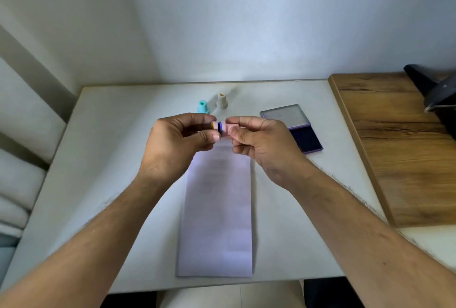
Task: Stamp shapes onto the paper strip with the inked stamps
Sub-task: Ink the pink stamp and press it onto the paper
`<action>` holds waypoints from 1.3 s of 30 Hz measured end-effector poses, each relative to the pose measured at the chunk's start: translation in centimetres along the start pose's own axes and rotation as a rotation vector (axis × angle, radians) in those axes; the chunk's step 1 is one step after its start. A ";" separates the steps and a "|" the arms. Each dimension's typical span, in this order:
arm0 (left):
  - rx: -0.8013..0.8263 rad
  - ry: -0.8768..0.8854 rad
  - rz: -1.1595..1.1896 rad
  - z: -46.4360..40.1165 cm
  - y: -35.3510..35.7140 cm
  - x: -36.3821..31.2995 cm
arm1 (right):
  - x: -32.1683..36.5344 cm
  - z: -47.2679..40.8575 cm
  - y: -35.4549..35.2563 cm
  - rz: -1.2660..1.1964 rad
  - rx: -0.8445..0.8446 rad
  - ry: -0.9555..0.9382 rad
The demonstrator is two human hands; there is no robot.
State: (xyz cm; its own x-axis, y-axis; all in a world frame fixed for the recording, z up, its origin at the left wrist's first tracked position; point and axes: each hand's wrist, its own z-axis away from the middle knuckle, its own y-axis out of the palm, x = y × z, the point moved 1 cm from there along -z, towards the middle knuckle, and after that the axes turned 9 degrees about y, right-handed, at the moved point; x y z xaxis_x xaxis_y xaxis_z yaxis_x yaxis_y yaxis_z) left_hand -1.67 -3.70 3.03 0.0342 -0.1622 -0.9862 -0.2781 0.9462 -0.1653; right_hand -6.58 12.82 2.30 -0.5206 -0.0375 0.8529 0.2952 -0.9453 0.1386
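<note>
Left hand [181, 138] and right hand [256, 138] pinch a pink stamp [222, 128] above the paper strip [217, 209].

Setting: a plain room of a home or small office, used as a craft corner; which of the 2 cannot be told. Evidence: 1 white table [118, 159] set against bare white walls [246, 24]; 1 wooden board [394, 147] at its right; cushioned white seating [22, 159] at left; tiled floor [246, 295] below the near edge.
</note>
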 end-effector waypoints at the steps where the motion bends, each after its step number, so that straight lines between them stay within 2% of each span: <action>1: -0.009 -0.024 0.025 0.0 -0.5 0.2 | 0.0 -0.1 0.1 -0.002 -0.014 -0.008; 6: -0.049 -0.057 -0.078 -0.1 -3.6 1.4 | -0.1 -0.4 0.9 -0.059 -0.051 0.000; 10: -0.093 -0.028 -0.427 0.0 -4.9 2.8 | -0.4 -0.7 1.4 -0.092 -0.059 0.027; 15: 0.075 0.067 -0.822 -0.2 -5.9 4.4 | -0.1 -0.8 2.5 -0.288 0.088 0.085; 18: 0.089 0.077 -0.986 0.1 -5.9 4.4 | 0.0 -0.4 3.1 -0.411 0.202 0.128; 23: 0.101 0.173 -0.959 0.1 -5.2 4.4 | 0.2 0.1 3.1 -0.522 0.314 0.157; 29: 0.121 0.031 -0.876 -0.4 -5.1 4.4 | 0.5 1.1 2.5 -0.488 0.330 0.154; 33: 0.102 -0.015 -0.889 -0.5 -4.8 2.9 | 0.6 1.5 1.6 -0.471 0.289 0.144; 36: 0.004 0.072 -0.823 -0.2 -3.1 1.0 | 0.7 1.6 0.8 -0.457 0.229 0.130; 39: 0.020 0.174 -0.801 0.3 -0.6 0.2 | 0.5 1.5 -0.2 -0.464 0.131 0.102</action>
State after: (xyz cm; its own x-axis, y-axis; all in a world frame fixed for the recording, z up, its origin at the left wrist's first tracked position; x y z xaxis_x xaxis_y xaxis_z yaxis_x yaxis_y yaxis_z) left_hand -1.24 -4.17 2.95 0.0659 -0.8307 -0.5529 -0.2154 0.5292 -0.8207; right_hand -5.70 13.43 3.43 -0.6946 0.3401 0.6340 0.1084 -0.8217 0.5596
